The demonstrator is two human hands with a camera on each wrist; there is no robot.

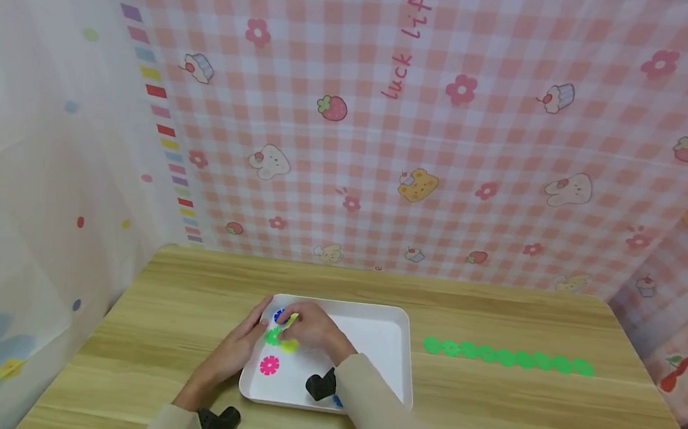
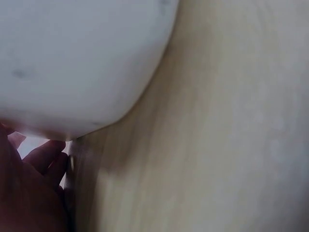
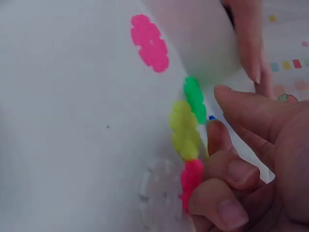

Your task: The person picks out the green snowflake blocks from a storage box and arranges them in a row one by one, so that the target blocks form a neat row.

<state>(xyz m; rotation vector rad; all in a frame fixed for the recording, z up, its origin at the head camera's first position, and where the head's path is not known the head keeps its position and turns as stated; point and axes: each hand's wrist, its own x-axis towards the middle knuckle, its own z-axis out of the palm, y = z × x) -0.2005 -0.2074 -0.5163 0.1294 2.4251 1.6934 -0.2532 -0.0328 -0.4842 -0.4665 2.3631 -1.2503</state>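
- The wooden table (image 1: 198, 311) runs under both hands and well off to either side of them.
- The white tray (image 1: 383, 329) sits right under the hands. The left hand (image 1: 238, 349) lies flat against the tray's left rim with its fingers pretty much straight and relaxed, touching the edge and not wrapped round anything (the left wrist view is mostly a blurry tray corner, with fingertips tucked at the rim).
- A row of green flower discs (image 1: 507, 357) lies in a line on the table, well off to the right of the right hand and outside the tray.
- The right hand (image 1: 308, 327) is over the far-left corner of the tray, fingers curled in on a little cluster of plastic flower discs. In the right wrist view, the fingers (image 3: 227, 169) bunch against a red disc (image 3: 190, 181), with a yellow-green disc (image 3: 183, 130) and a green disc (image 3: 194, 99) lined up on edge just past it. Honestly can't tell which of them is actually pinched and which are just touched.
- A pink flower disc (image 1: 269, 365) lies flat in the tray by itself, just nearer the person than the right hand, between the two wrists.
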